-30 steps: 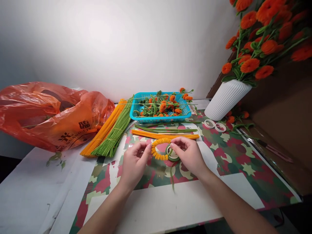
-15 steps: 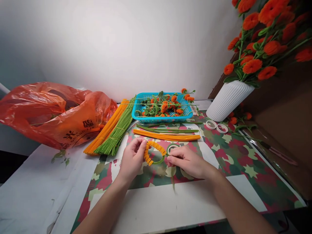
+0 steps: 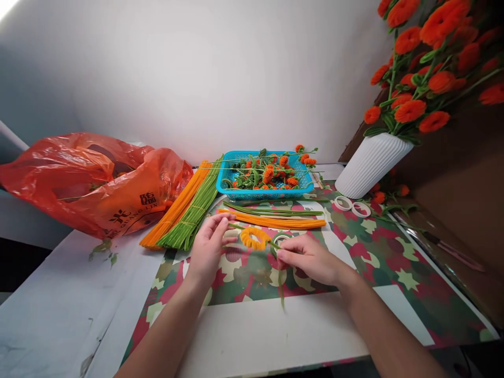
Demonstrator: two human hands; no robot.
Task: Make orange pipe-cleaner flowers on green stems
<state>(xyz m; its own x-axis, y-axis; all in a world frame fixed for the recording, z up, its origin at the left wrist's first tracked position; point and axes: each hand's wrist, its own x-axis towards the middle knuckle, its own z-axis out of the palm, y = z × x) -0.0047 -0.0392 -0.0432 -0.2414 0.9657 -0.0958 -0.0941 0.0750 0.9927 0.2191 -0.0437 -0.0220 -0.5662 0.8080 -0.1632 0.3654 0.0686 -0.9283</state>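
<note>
A small ring of coiled yellow pipe cleaner (image 3: 255,238) is held up between my hands, above the patterned mat. Out of its left side sticks a green pipe cleaner end (image 3: 237,226), which meets the thumb and forefinger of my left hand (image 3: 211,239); the other fingers there are spread. My right hand (image 3: 305,255) pinches the green stem at the ring's right side. A thin green strip (image 3: 282,291) hangs below those fingers. Just behind my right hand shows part of a tape roll (image 3: 280,239), the rest covered.
Loose yellow pipe cleaners (image 3: 283,221) and green ones (image 3: 279,212) lie behind the hands. Farther back are a blue basket (image 3: 265,195) of small orange flowers, bundled green stems (image 3: 192,210) and a red plastic bag (image 3: 90,184). At right stand a white vase (image 3: 370,165) and white rolls (image 3: 360,209).
The larger open loop has drawn into a tighter yellow ring, with a green end now out on its left. My left hand has left the yellow coils and moved slightly left.
</note>
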